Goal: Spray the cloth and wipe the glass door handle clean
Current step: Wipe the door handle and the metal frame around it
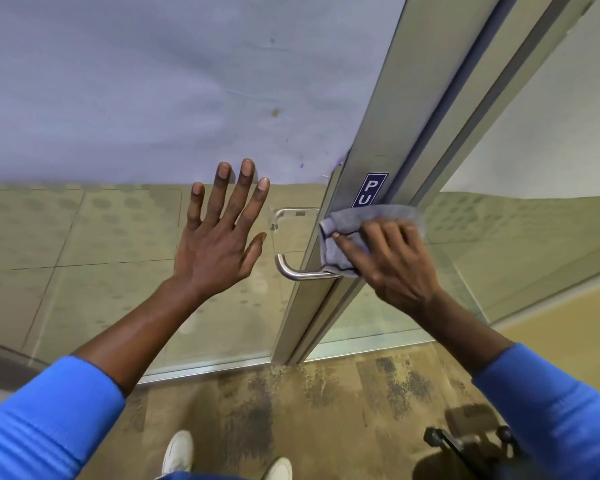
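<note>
A steel lever door handle (293, 270) sticks out from the aluminium door stile (364, 157) of a glass door. My right hand (390, 261) holds a grey cloth (340, 233) pressed against the stile right where the handle joins it, covering the handle's base. My left hand (219, 237) is flat with fingers spread on the glass pane (118, 237) just left of the handle, holding nothing. A second handle (293, 213) shows through the glass on the far side. No spray bottle is in view.
A blue sign (373, 188) with white letters sits on the stile above the cloth. A fixed glass panel (520, 244) stands to the right of the door. A dark object (465, 445) sits low at the right near my shoes (179, 452).
</note>
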`<state>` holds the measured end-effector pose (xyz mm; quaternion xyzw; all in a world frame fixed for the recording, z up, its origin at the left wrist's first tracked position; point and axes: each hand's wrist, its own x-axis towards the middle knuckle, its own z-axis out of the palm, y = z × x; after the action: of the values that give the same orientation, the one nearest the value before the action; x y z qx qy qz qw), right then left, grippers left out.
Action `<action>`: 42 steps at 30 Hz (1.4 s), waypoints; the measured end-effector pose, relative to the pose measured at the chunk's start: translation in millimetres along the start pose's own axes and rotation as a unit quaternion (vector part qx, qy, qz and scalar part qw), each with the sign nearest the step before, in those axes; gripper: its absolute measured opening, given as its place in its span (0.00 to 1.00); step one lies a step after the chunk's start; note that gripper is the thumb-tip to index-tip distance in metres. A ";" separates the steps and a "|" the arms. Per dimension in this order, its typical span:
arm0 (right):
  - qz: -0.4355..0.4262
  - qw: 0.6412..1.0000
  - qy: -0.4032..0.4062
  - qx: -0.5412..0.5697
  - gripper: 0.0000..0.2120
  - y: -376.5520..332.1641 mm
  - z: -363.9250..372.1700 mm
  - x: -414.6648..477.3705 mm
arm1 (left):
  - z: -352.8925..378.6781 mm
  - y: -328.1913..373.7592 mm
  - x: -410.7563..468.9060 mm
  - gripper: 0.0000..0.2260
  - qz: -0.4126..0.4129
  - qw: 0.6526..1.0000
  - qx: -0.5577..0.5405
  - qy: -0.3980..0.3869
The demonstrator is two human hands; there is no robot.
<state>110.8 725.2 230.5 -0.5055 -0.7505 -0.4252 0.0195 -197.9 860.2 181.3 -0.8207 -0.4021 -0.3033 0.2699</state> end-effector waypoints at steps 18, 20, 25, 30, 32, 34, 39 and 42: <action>0.503 0.837 0.117 0.182 0.37 -67.7 11.4 20.1 | 0.6 -5.5 -2.4 0.46 0.012 1.000 0.016 -0.002; 0.531 0.809 0.081 0.238 0.35 -89.8 15.2 9.4 | -0.4 -6.0 -1.9 0.47 0.013 1.000 0.018 -0.005; 0.606 0.720 0.057 0.335 0.33 -115.2 24.4 -1.3 | -3.8 -3.2 -1.3 0.47 0.006 1.000 0.018 -0.011; 0.692 0.562 0.115 0.438 0.28 -122.3 22.6 10.3 | -10.1 -0.3 -1.1 0.48 -0.001 1.000 0.002 -0.024; 0.732 0.425 0.156 0.509 0.22 -126.3 23.3 12.6 | -12.5 0.4 -1.6 0.48 -0.002 1.000 -0.004 -0.028; 0.745 0.273 0.177 0.582 0.18 -128.2 21.9 15.7 | -15.2 0.7 -1.8 0.49 -0.004 1.000 -0.007 -0.029; 0.721 0.011 0.172 0.671 0.23 -124.3 21.2 15.9 | -22.1 3.4 -1.1 0.53 -0.019 0.999 -0.019 -0.038; 0.703 -0.054 0.140 0.695 0.20 -122.8 22.8 11.9 | -24.0 10.1 -1.2 0.54 -0.035 0.998 -0.026 -0.040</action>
<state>18.9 733.5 145.5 0.4273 -0.1031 -0.4878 -0.7542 -196.9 837.8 194.5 -0.8244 -0.4329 -0.2901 0.2211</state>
